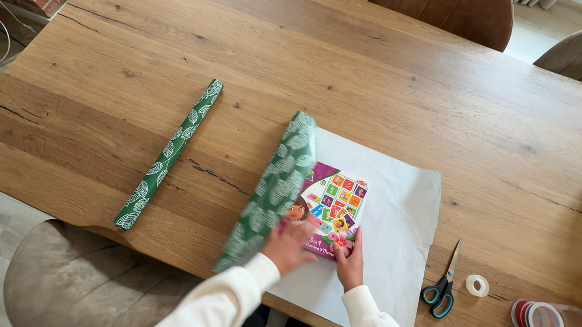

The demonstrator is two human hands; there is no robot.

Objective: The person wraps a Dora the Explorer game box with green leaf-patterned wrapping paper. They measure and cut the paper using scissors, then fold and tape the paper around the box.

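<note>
A colourful flat game box lies on a sheet of wrapping paper, white side up, near the table's front edge. The paper's left part, green with a white leaf print, is curled up over the box's left side. My left hand rests flat on that green fold and the box's near left corner. The box's near right corner is touched by the fingers of my right hand, thumb on top. Both sleeves are white.
A rolled green leaf-print paper tube lies to the left on the wooden table. Right of the sheet are scissors with teal handles, a small tape roll and a pack of ribbon spools. Chairs surround the table.
</note>
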